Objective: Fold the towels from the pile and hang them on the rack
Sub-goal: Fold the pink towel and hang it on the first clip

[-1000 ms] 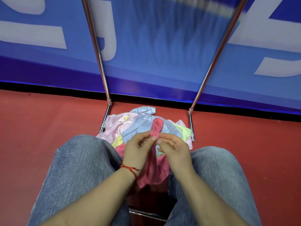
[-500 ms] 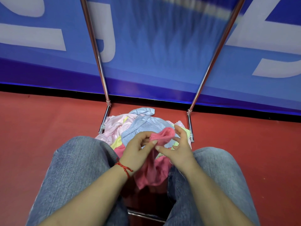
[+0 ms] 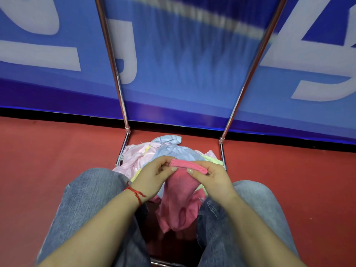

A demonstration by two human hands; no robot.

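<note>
The person sits with both knees in faded blue jeans (image 3: 92, 199) spread apart, looking down between them. The left hand (image 3: 154, 177) and the right hand (image 3: 212, 180) are side by side above the gap, and each has its grip clamped on the upper edge of a coral-pink knitted towel (image 3: 179, 201): thumb on the near side, curled fingers over the far side. The stretch of edge between the two hands is rolled into a thick ridge, running roughly level from one thumb to the other. Below that ridge the rest of the pink towel hangs down loosely between the legs, crumpled at its lower end.

Just behind the hands, on the red floor (image 3: 48, 151), lies the pile of soft pastel towels (image 3: 138, 155), pale pink on the left, light blue on top and a bit of yellow-green showing at the right. The pile sits between the two low feet of the shiny metal rack (image 3: 117, 78), whose two slanted poles rise from the floor and spread outward toward the top of the view. Its top bar is a blur. A thin red braided cord (image 3: 134, 193) circles the left wrist. Behind the rack stands a blue banner wall with large white lettering (image 3: 192, 74).
</note>
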